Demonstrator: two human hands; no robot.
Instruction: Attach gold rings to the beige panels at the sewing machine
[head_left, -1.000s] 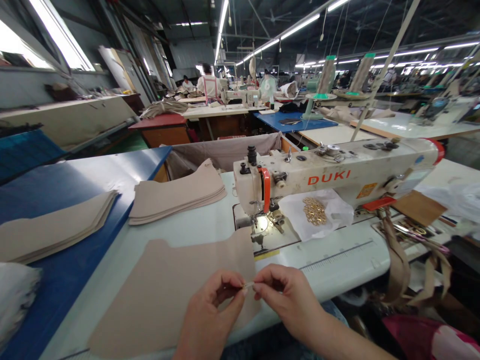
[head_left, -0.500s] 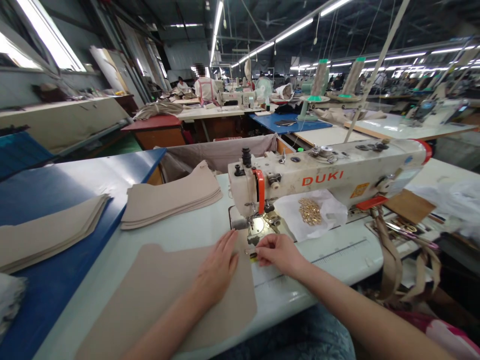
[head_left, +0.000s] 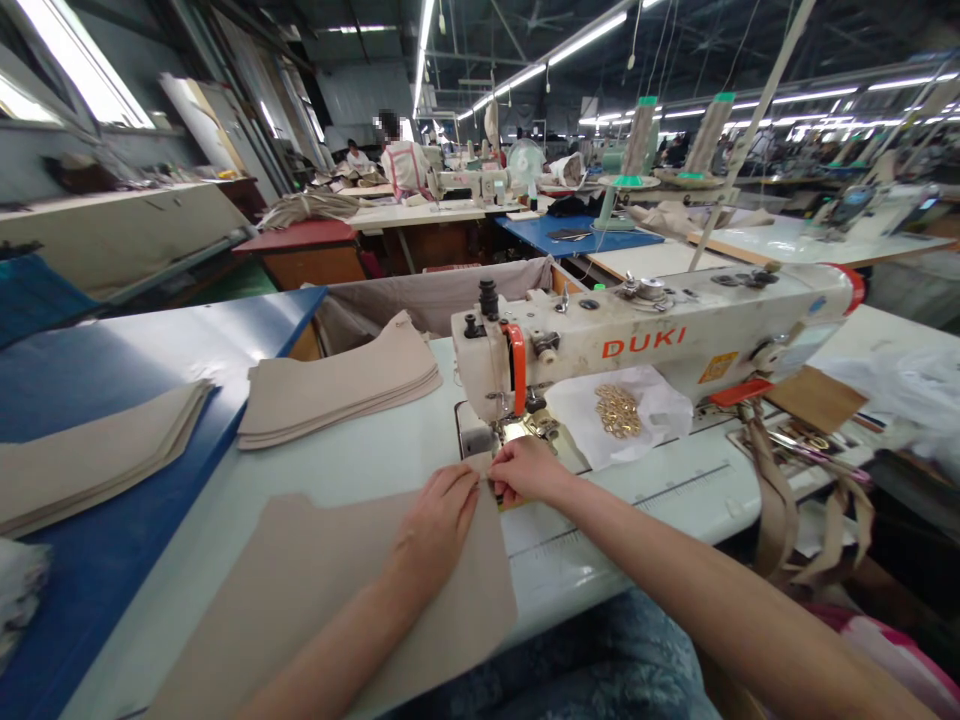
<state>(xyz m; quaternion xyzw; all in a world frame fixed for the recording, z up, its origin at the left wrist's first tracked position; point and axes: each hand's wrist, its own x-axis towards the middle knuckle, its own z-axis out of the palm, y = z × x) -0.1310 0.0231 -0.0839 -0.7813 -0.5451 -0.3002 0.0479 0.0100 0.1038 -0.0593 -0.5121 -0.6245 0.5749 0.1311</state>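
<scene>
A beige fabric panel (head_left: 322,580) lies on the pale sewing table in front of a white DUKI sewing machine (head_left: 645,335). My left hand (head_left: 439,520) rests flat on the panel's far right part, fingers stretched toward the needle. Beside it, my right hand (head_left: 529,470) is closed in a pinch at the panel's corner, just before the presser foot (head_left: 517,428). What it pinches is too small to name.
Two stacks of beige cut pieces sit at the left, one (head_left: 337,385) on the table and one (head_left: 90,460) on the blue surface. Gold metal rings (head_left: 616,410) lie on white paper under the machine arm. Beige straps (head_left: 772,490) hang at right. Other workers sit far behind.
Both hands moved from the near table edge up to the machine. My left hand opened flat on the panel; my right hand carried its pinch to the presser foot.
</scene>
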